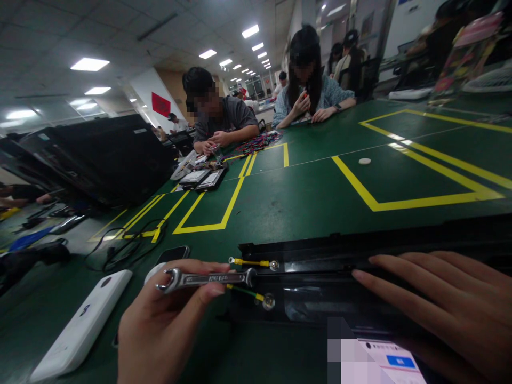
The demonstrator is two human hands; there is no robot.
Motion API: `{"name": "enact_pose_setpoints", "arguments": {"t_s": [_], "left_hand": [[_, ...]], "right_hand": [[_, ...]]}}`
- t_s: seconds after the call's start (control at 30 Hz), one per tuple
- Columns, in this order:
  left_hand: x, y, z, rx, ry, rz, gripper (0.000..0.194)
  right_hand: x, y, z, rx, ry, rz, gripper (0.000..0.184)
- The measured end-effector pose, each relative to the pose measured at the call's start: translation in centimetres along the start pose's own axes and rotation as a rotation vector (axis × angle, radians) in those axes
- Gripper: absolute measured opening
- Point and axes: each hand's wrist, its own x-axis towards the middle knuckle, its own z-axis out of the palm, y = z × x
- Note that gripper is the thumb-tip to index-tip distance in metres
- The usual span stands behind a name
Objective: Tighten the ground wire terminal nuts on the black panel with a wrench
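My left hand (160, 320) grips a silver open-ended wrench (212, 278) between thumb and fingers. The wrench lies level, its right jaw close to the left end of a long black panel (320, 256). Two short yellow-green wires (251, 262) with ring terminals are fastened to the black parts by round metal fasteners (269, 302). The lower wire partly passes behind my thumb. My right hand (440, 304) lies flat on the black panel with its fingers stretched out, holding nothing.
A lit phone screen (394, 362) shows at the bottom edge. Left of my left hand lie a white power bank (86, 325) and a black cable (120, 250). Hard drives (210, 180) sit farther back. Two people work across the green table (280, 202), which carries yellow tape.
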Motion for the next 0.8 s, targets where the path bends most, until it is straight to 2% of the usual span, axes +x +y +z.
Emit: {"name": "enact_pose_setpoints", "arguments": {"t_s": [0.1, 0.2, 0.23, 0.3, 0.4, 0.47, 0.53, 0.63, 0.8], "left_hand": [[-0.4, -0.1, 0.2, 0.011, 0.016, 0.013, 0.017], [-1.1, -0.7, -0.3, 0.070, -0.056, 0.080, 0.019], [-1.2, -1.0, -0.5, 0.096, -0.081, 0.104, 0.020], [-1.1, -1.2, -1.1, 0.139, -0.131, 0.146, 0.019], [-0.2, -0.9, -1.7, 0.185, -0.270, 0.222, 0.013], [0.4, -0.3, -1.6, 0.212, -0.446, 0.254, 0.019], [0.8, 0.2, -1.3, 0.199, -0.399, 0.253, 0.029], [0.6, 0.6, -0.6, 0.200, -0.365, 0.214, 0.028], [0.2, 0.5, -0.3, 0.207, -0.376, 0.189, 0.026]], "right_hand": [[0.8, -0.2, -0.7, -0.037, -0.031, -0.030, 0.078], [1.9, -0.6, -1.5, -0.159, -0.114, -0.136, 0.082], [2.2, -0.7, -1.7, -0.191, -0.108, -0.192, 0.082], [2.5, -0.9, -1.9, -0.233, -0.121, -0.215, 0.082], [2.6, -1.0, -1.8, -0.251, -0.126, -0.223, 0.084], [2.5, -0.9, -1.8, -0.254, -0.118, -0.229, 0.084], [2.4, -0.9, -2.0, -0.254, -0.116, -0.241, 0.084], [2.5, -0.9, -2.1, -0.257, -0.131, -0.244, 0.083], [2.7, -0.9, -1.9, -0.267, -0.119, -0.236, 0.083]]}}
